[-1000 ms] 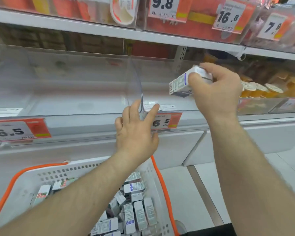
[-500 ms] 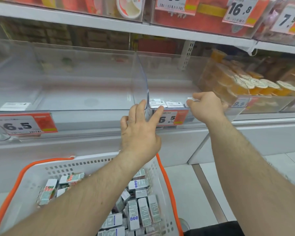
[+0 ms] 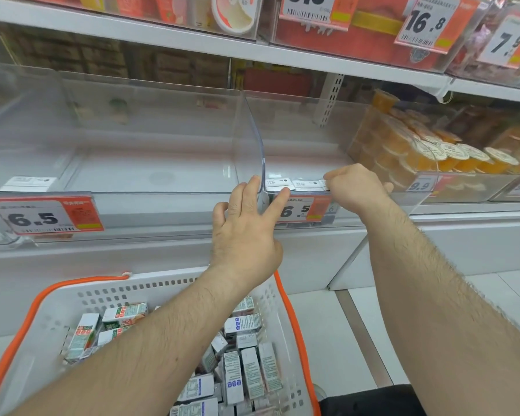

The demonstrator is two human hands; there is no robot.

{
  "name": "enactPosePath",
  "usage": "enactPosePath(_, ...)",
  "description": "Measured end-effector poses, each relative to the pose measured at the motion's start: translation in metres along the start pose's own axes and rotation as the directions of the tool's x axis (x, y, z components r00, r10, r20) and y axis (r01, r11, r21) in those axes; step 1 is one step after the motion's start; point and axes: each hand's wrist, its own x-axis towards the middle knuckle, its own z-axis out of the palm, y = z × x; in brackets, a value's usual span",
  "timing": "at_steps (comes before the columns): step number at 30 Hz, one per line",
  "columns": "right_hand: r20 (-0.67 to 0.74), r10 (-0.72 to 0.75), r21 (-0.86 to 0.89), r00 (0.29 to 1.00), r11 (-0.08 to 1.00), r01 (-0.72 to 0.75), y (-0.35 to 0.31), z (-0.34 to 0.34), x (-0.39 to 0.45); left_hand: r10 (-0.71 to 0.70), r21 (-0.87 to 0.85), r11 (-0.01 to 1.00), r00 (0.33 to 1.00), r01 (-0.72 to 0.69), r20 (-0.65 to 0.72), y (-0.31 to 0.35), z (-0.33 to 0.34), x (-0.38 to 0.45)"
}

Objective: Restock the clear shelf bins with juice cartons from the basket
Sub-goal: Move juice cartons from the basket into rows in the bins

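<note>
Nearest my camera, a white basket [image 3: 57,298] with orange handles sits low in the aisle, loosely heaped with small juice cartons [image 3: 246,367] lying at all angles under my forearms. Above it, my left hand [image 3: 246,235] rests against the front lip of the middle clear bin [image 3: 297,163], fingers straight and spread across the corner where the curved divider [image 3: 260,145] meets the price tag reading 6.5 [image 3: 300,210]; it steadies and holds nothing. Just beside it, my right hand [image 3: 357,187] is curled over the bin's front edge, knuckles toward me, setting down a carton [image 3: 320,184] next to two others already standing in a row [image 3: 291,184] behind the lip (whether the fingers are clamped on the carton or have let go, I cannot tell, since the hand hides its far end). So the step in hand, as I judge it, is placing a carton in the front row of this bin. The neighbouring bin [image 3: 132,151] on the left holds only a single carton at its far-left front, and the row in the middle bin is barely begun, so the restock looks early. Next I would open the right hand, draw it back clear of the lip without knocking the row, and dip into the basket for another carton. Farther right, orange jelly cups [image 3: 427,151] fill another bin, with red packs on the shelf above [image 3: 342,31].
</note>
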Motion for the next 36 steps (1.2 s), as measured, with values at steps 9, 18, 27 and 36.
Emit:
enactPosePath(9,-0.182,-0.093,-0.146,0.979,0.987,0.067,-0.001,0.010,-0.034,0.131,-0.156,0.979,0.991,-0.129,0.005,-0.020,-0.009,-0.019)
enactPosePath(18,-0.104,-0.581,-0.144,0.807,0.812,0.566,-0.046,0.098,-0.124,-0.148,-0.404,0.885,0.962,0.232,0.229,-0.121,0.039,-0.122)
enactPosePath(27,0.603,-0.278,-0.089,0.748,0.908,0.409,-0.030,0.210,-0.125,-0.317,-0.352,0.734,0.752,0.580,0.578,-0.178,0.094,-0.159)
enactPosePath(36,0.545,-0.364,-0.360,0.755,0.712,0.603,-0.016,0.277,-0.114,-0.342,-0.261,0.827,0.814,0.498,0.469,-0.182,0.147,-0.126)
